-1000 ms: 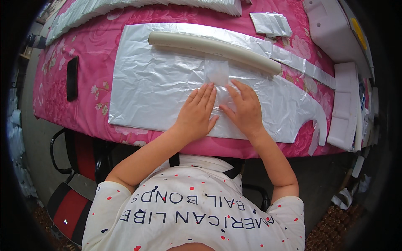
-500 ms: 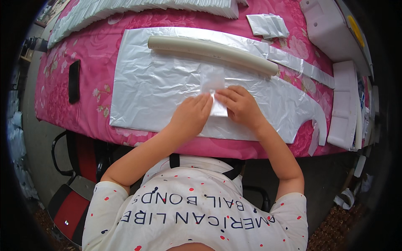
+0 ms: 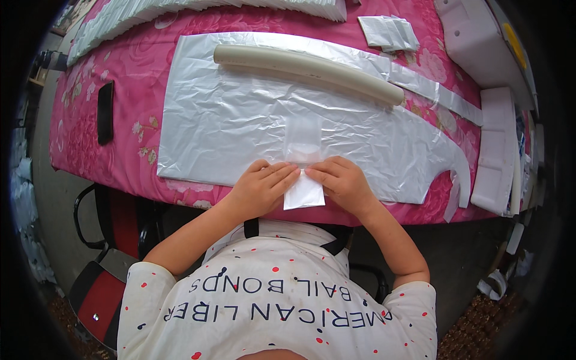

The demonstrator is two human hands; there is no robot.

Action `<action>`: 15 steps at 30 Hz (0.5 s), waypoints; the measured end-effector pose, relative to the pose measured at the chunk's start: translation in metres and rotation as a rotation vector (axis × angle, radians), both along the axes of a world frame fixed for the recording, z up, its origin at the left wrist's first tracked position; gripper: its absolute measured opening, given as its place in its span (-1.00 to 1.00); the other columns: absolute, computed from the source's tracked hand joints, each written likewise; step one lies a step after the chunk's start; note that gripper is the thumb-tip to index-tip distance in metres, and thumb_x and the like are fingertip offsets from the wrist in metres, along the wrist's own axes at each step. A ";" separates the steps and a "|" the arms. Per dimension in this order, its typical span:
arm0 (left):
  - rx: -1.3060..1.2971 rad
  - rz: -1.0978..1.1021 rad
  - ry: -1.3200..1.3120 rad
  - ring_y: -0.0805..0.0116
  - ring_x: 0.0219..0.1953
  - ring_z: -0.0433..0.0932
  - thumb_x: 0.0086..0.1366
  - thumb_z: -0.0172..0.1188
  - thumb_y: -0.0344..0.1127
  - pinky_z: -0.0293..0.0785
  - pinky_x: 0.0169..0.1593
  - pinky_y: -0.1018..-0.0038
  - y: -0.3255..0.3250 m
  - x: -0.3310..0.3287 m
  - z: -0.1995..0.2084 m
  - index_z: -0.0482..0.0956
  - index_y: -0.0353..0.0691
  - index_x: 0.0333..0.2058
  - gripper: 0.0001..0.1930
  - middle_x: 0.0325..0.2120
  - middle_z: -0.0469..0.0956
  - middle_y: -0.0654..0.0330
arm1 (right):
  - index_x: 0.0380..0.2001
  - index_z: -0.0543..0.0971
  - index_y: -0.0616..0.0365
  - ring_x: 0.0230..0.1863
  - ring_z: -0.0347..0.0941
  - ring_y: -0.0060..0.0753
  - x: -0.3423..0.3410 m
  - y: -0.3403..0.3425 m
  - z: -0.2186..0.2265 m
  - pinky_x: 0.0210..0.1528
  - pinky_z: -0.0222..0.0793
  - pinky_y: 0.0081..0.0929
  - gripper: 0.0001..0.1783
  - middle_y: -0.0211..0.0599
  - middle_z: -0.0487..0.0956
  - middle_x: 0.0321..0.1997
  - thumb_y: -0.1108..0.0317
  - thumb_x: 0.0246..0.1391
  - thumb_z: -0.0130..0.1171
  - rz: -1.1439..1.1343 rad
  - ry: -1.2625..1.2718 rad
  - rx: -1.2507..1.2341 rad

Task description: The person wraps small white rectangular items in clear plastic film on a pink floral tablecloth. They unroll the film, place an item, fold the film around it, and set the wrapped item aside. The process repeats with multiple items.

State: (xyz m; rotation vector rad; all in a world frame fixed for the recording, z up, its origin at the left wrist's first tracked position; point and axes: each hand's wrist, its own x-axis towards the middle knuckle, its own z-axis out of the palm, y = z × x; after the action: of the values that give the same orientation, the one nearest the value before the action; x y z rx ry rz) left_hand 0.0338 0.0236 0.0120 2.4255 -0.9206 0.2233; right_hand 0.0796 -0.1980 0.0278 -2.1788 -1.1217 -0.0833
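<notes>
Both hands are at the near edge of the large silvery-white plastic sheet (image 3: pixel 240 114), which looks like a flattened bag with strap-like cut ends. My left hand (image 3: pixel 264 189) and my right hand (image 3: pixel 340 183) face each other, their bent fingers and thumbs on either side of a small folded white plastic packet (image 3: pixel 305 193). The packet's lower end sticks out toward me past the table edge. Beyond the fingertips, a clear plastic sleeve (image 3: pixel 303 131) runs away from me over the sheet. How the thumbs grip underneath is hidden.
A beige pipe (image 3: pixel 309 69) rests across the far part of the sheet. Folded packets (image 3: pixel 389 33) lie at the back right, with a long row of stacked white packets (image 3: pixel 210 5) at the far left. A black phone-like slab (image 3: pixel 105 113) and white foam boxes (image 3: pixel 495 150) flank the sheet.
Both hands have drawn toward me together with the folded packet, from the middle of the sheet to the table's near edge. More of the clear sleeve now shows beyond them.
</notes>
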 end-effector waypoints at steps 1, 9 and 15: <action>-0.021 0.011 0.011 0.34 -0.10 0.50 -0.03 0.11 -0.47 0.34 -0.12 0.43 0.000 0.001 -0.001 0.47 -0.23 -0.09 -0.57 -0.12 0.51 0.18 | -0.34 0.56 0.14 -0.34 0.47 -0.33 0.000 -0.001 0.000 -0.34 0.41 -0.46 -0.69 -0.36 0.56 -0.31 0.49 -0.31 0.22 -0.019 0.040 0.022; -0.041 -0.019 -0.118 0.38 -0.12 0.51 0.00 0.15 -0.43 0.35 -0.16 0.46 0.000 0.004 0.005 0.49 -0.23 -0.15 -0.64 -0.15 0.53 0.21 | -0.36 0.58 0.09 -0.44 0.45 -0.34 -0.003 -0.006 -0.006 -0.41 0.40 -0.46 -0.72 -0.36 0.57 -0.28 0.51 -0.29 0.23 -0.116 0.077 0.092; -0.018 -0.057 -0.144 0.39 -0.08 0.50 0.06 0.10 -0.41 0.35 -0.05 0.42 0.002 0.004 0.003 0.52 -0.20 -0.15 -0.69 -0.13 0.52 0.22 | -0.35 0.58 0.10 -0.42 0.45 -0.36 -0.009 -0.002 -0.008 -0.41 0.39 -0.47 -0.70 -0.38 0.56 -0.26 0.50 -0.31 0.23 -0.172 0.001 0.087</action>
State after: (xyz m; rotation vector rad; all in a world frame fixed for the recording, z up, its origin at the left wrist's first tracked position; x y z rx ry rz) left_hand 0.0379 0.0251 0.0155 2.3880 -1.0439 0.3882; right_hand 0.0706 -0.2003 0.0196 -2.1926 -0.9103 -0.2029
